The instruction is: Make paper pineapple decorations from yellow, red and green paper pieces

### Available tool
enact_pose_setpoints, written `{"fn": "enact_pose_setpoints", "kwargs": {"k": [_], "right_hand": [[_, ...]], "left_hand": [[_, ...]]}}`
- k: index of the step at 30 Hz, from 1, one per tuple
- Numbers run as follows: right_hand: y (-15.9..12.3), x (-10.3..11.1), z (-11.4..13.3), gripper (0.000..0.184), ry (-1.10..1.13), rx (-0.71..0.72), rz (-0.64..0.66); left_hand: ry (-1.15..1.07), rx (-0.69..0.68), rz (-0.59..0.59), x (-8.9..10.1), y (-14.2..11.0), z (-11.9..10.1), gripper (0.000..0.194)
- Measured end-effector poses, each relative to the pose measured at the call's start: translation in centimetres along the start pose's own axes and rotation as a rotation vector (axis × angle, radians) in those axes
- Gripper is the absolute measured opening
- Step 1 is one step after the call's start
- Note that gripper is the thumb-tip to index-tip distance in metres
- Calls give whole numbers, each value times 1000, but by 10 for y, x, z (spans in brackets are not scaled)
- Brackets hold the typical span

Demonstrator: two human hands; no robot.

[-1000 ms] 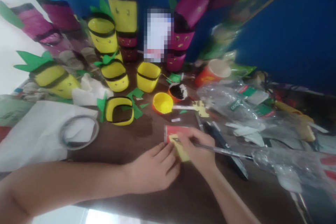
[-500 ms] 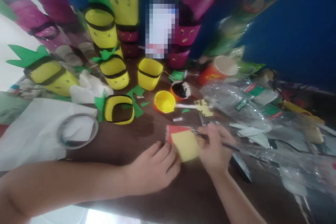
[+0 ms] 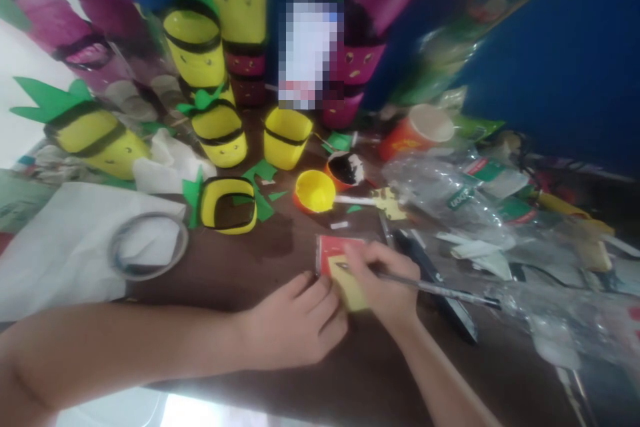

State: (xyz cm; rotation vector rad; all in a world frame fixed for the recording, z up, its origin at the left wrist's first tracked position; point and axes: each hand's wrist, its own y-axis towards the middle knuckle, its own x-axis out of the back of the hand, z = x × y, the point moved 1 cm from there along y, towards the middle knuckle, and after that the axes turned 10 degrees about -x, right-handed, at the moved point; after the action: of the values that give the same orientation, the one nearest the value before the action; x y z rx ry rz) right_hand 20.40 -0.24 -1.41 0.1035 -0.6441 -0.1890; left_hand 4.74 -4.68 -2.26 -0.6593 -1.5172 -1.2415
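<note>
Leftward over the yellow paper [image 3: 353, 295] the right hand [image 3: 387, 280] has come, out from the sheet's right edge, where it was half a second ago; the tip of the pen [image 3: 450, 292] has gone from near the top right corner to the upper left part; the left hand [image 3: 300, 323] has hardly shifted. Nearest, the left fingers are loosely curled at the paper's left edge, and whether they pinch it I cannot tell; the right fingers are closed round the pen, which slants off to the right; the paper lies on the worktop [image 3: 250, 280] between the hands, partly over a red packet [image 3: 333, 245].

To the right lies a long dark object [image 3: 453, 310]; on the left a tape roll [image 3: 115, 257] rests on a white sheet [image 3: 65, 247]. Beyond the packet is a white strip [image 3: 339, 225]; farther back stand a cup of yellow paint [image 3: 315, 192] and, just beside it, a cup of black paint [image 3: 345, 170]; clear bottles [image 3: 435, 180] lie to their right. Behind are yellow containers with dark bands [image 3: 287, 147], a red cup [image 3: 400, 140] and magenta containers [image 3: 360, 63]; farthest is a blue wall [image 3: 575, 80].
</note>
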Motion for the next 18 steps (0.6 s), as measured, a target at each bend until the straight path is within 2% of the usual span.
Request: {"fn": "enact_pose_setpoints", "kwargs": {"k": [7,10,18], "right_hand": [[1,-4,-10,36,-52,2,35],[1,-4,-8,35,-82,15,43],[1,-3,-4,34,-106,24,64]], "left_hand": [[11,84,35,-6,-2,-2,26],[3,79,65,-7,-2,-2,27],[-1,79,48,-5,-1,0,27]]}}
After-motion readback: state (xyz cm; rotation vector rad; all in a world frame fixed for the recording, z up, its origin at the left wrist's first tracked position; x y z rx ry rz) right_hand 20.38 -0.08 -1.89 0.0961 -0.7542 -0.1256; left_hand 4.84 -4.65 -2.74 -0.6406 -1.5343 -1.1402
